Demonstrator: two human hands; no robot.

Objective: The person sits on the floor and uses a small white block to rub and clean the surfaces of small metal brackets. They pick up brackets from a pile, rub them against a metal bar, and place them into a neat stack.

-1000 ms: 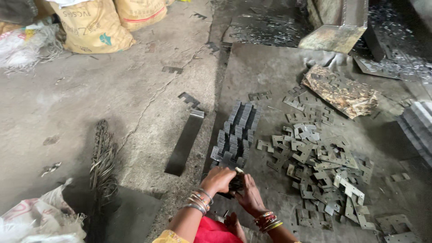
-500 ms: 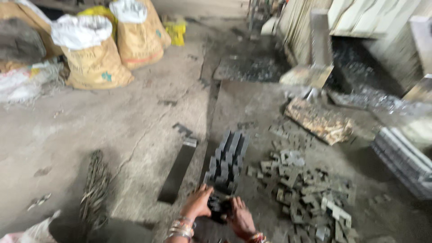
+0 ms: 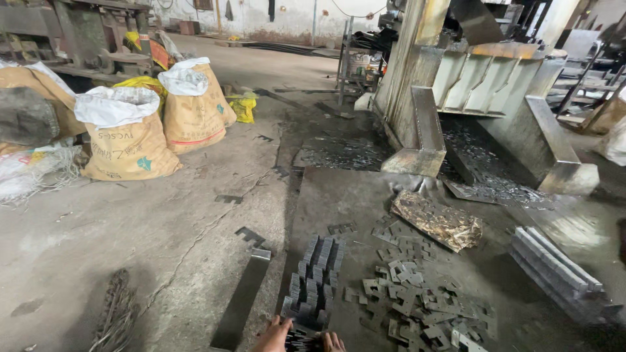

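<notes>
1. Your view has lifted since a second ago: the sacks (image 3: 130, 140) and the steel machine frame (image 3: 482, 85) now fill the upper picture, and your hands have dropped to the bottom edge.
2. Your left hand (image 3: 274, 336) and right hand (image 3: 334, 341) sit close together at the near end of the row of stacked metal plates (image 3: 314, 277), as they did before. Both are cut off by the frame, so I cannot tell whether either is closed on a plate.
3. The row stands on edge on the dark steel sheet (image 3: 339, 195), unmoved.
4. The loose heap of cut plates (image 3: 417, 303) lies just right of the row, undisturbed. The flat steel strip (image 3: 241, 303) lies to its left.
5. Judgement: only your head has moved; the stacking continues at the row's near end.
</notes>
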